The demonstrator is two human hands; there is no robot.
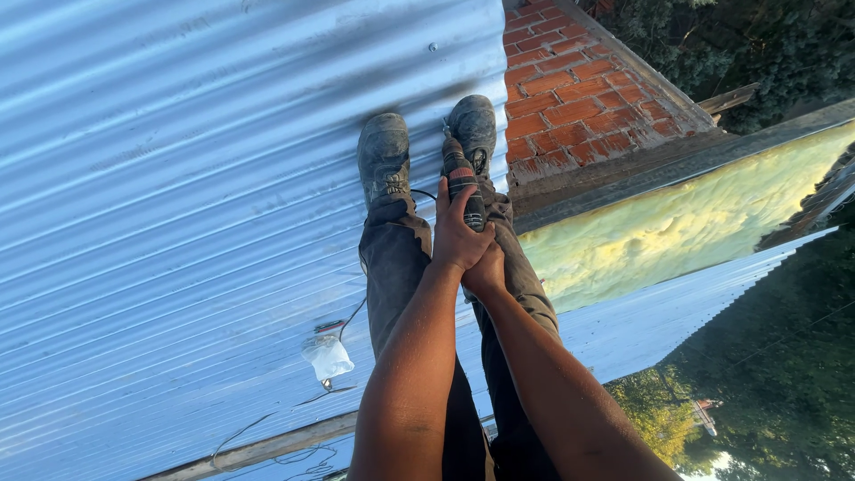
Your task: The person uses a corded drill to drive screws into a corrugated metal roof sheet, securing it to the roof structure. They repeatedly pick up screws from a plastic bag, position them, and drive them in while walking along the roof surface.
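A corrugated metal roof (178,178) fills the left and centre, and we see our own legs and two dusty boots (385,156) stretched along it. Both our hands meet over the right leg: the left hand (456,239) wraps its fingers (465,198) around a power tool (461,183), closed tight on the grip, while the right hand (487,272) cups in just beneath (its fingers are hidden, so we cannot tell how they sit). The tool's long axis runs along our shins, its nose pointing toward the boots. A red brick wall top (570,89) borders the sheet beside the right boot. A small clear plastic bag (328,356) lies by our left leg, with open sheet metal beyond it.
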